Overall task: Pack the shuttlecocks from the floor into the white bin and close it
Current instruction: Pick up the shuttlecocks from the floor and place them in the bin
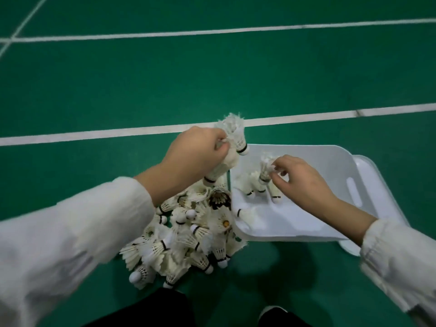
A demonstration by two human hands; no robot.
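A heap of white feather shuttlecocks point(188, 234) lies on the green floor in front of me. To its right stands the open white bin point(325, 159) with a few shuttlecocks point(253, 187) inside. My left hand point(195, 152) hovers above the bin's left rim, closed around a bunch of shuttlecocks point(232, 138). My right hand point(299, 178) reaches into the bin, its fingertips pinching the feathers of one shuttlecock point(266, 169). The white lid point(375, 182) lies under the bin on its right side.
White court lines point(306, 118) cross the green floor beyond the bin. My dark trousers point(151, 310) and a shoe point(273, 312) sit at the bottom edge, just below the heap.
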